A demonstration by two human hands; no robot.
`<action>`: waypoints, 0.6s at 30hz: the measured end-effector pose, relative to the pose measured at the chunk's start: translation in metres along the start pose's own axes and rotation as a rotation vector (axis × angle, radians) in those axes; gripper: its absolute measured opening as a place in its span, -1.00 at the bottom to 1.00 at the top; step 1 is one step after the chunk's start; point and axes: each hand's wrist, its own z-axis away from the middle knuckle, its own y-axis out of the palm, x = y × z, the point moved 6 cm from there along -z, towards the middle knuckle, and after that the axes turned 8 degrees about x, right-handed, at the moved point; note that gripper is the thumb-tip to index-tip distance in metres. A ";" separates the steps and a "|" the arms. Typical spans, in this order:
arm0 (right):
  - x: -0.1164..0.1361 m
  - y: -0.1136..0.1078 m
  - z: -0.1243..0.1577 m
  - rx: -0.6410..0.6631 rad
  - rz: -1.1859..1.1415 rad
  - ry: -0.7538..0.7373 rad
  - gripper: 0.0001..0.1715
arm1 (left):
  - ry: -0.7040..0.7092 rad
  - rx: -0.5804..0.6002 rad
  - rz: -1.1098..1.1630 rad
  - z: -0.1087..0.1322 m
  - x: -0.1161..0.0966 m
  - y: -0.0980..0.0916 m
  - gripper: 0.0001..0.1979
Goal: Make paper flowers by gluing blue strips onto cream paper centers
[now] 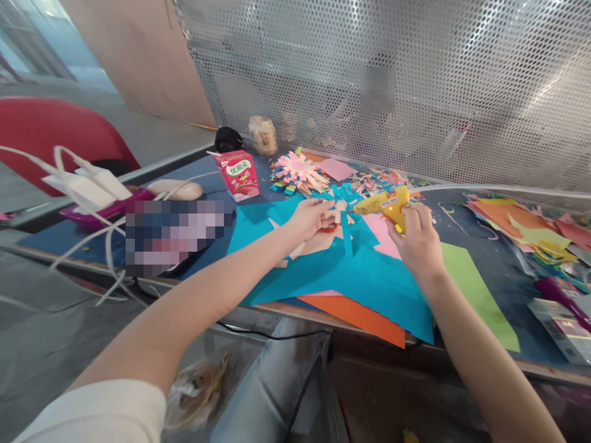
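Note:
My right hand (420, 240) is wrapped round the grip of a yellow hot glue gun (381, 204), whose nozzle points left. At the nozzle's tip is a cut-paper piece made of blue and pale strips (345, 212). My left hand (313, 219) pinches the pale part of that piece, fingers closed. One blue strip hangs down from it over a large blue sheet (318, 274). Under my left hand lie pale paper cuttings (318, 242) and a red ring-shaped handle (329, 227), mostly hidden. A pink sheet (382, 234) lies below the glue gun.
A pink drink carton (238, 175), a fringed paper flower (300, 171) and a jar (263, 135) stand behind. Paper scraps (530, 224) and a box (561, 329) are at right. White cables (108, 240) and a purple tray (104, 212) are at left. Perforated metal (323, 74) backs the table.

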 end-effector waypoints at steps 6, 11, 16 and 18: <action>-0.015 -0.004 -0.002 -0.054 -0.103 0.161 -0.77 | 0.009 -0.013 0.018 -0.001 -0.001 -0.002 -0.71; -0.066 0.019 0.002 0.175 -0.003 0.516 -0.66 | -0.020 0.100 0.004 -0.003 0.003 0.002 -0.72; -0.089 0.040 0.005 0.464 0.011 0.688 -0.51 | -0.032 0.029 0.030 -0.003 0.003 0.000 -0.76; -0.087 0.041 0.005 0.514 0.017 0.715 -0.51 | -0.015 -0.015 0.066 -0.002 0.001 -0.003 -0.77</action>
